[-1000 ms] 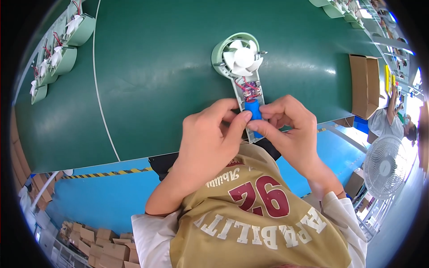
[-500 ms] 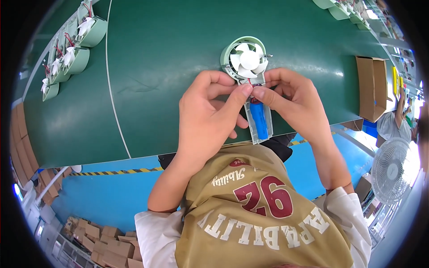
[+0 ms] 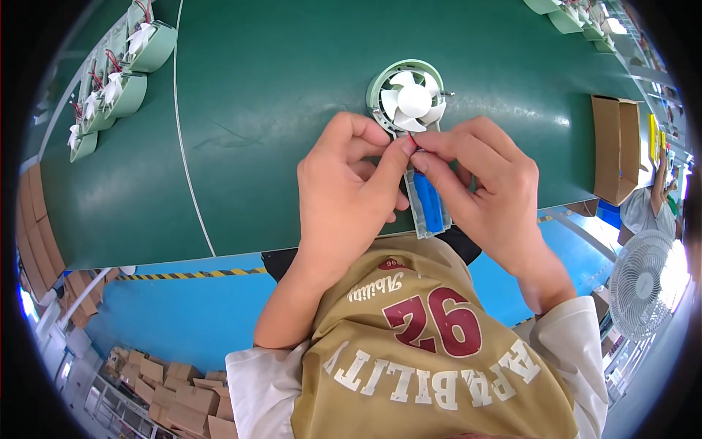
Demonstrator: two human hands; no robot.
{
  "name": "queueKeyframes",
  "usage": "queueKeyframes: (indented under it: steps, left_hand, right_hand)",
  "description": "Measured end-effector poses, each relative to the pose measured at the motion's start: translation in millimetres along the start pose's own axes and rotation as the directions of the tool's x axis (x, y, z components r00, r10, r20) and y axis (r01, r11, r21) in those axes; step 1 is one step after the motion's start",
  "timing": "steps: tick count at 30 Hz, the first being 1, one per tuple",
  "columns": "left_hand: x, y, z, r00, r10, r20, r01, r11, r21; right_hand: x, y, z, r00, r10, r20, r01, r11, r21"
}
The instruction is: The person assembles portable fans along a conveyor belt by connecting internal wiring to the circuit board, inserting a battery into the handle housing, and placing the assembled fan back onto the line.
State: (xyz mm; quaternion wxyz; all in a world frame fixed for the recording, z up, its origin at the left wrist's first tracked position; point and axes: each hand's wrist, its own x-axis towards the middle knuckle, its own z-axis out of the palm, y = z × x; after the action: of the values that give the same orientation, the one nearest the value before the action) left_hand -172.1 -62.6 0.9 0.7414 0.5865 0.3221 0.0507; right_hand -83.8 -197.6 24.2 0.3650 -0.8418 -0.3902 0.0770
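Note:
On the green table lies a small handheld fan (image 3: 413, 101) with white blades in a pale green ring; its open handle shell (image 3: 442, 233) points toward me. A blue cylindrical battery (image 3: 428, 203) sits in the handle. Just below the ring, my left hand (image 3: 351, 175) steadies the handle with its thumb and fingers closed on its left side. My right hand (image 3: 482, 179) pinches thin red wires (image 3: 412, 140) between thumb and forefinger, close to my left thumb tip. The fingers hide the wires' ends and the handle's upper part.
At the far left stands a row of pale green fan housings (image 3: 153, 50) with white blades and red wires; more housings (image 3: 567, 20) are at the far right. An open cardboard box (image 3: 614, 150) stands on the right. Beyond the table edge are a grey standing fan (image 3: 643, 285) and stacked cartons (image 3: 194, 402).
The handheld fan has shifted slightly right in view. My right hand has changed its grip, its fingers now arched over the wires instead of lying along the handle's side.

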Motion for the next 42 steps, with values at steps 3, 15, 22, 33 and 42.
queueKeyframes:
  steps: [3, 15, 22, 33, 42]
  left_hand:
    - [0.3, -2.4, -2.6, 0.999, -0.021, 0.032, 0.025, 0.993, -0.118]
    - [-2.8, -6.7, 2.1, 0.997, 0.065, -0.03, -0.065, 0.998, 0.006]
    - [-5.0, -20.3, 2.4, 0.974, 0.206, -0.095, -0.199, 0.977, 0.079]
    - [-6.4, -35.7, -16.0, 0.631, 0.726, 0.274, -0.684, 0.354, 0.638]
    - [-8.7, -24.0, -10.3, 0.647, 0.606, 0.463, -0.526, -0.084, 0.846]
  right_hand:
    - [-2.2, -0.2, -0.4, 0.997, -0.065, 0.036, 0.067, 0.995, -0.078]
    - [6.4, 6.4, 0.0, 0.981, 0.089, 0.175, -0.118, 0.98, 0.159]
    - [3.1, 13.5, 5.2, 0.928, 0.296, 0.228, -0.363, 0.857, 0.367]
    - [6.1, 7.8, 14.8, 0.906, 0.382, 0.182, -0.423, 0.836, 0.35]
    - [-3.2, 14.5, -0.2, 0.938, 0.254, 0.237, -0.338, 0.827, 0.45]
